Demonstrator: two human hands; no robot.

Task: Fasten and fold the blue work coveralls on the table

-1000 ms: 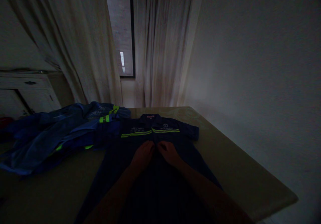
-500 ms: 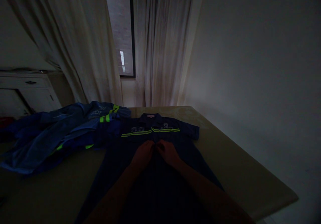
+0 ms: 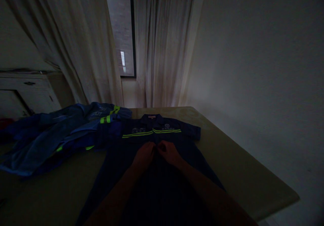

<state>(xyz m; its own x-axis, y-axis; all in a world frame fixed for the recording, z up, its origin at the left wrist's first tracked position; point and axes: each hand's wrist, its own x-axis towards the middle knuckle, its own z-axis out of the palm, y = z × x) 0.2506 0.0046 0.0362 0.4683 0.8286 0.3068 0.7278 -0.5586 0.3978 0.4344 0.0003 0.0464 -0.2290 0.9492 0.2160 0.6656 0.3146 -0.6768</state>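
Observation:
A dark navy short-sleeved work shirt [image 3: 157, 182] lies spread out front side up, its collar at the far end. Yellow-green stripes and pale printing cross its chest. My left hand [image 3: 145, 153] pinches the front opening of the shirt just below the stripes. Close beside it on the right, my right hand [image 3: 169, 151] is closed on the same front edge, thumb and fingers together. The fingertips of both hands nearly meet. Dim light hides whether a button sits between them.
A heap of blue work clothes [image 3: 76, 128] with bright yellow-green bands lies left of the shirt on the table [image 3: 240, 178]. Pale curtains [image 3: 164, 50] and a window stand behind. A white wall [image 3: 258, 67] runs along the right, and a white cabinet [image 3: 30, 91] stands at far left.
Both hands stay at the shirt's front opening with almost no movement. The view has shifted very slightly.

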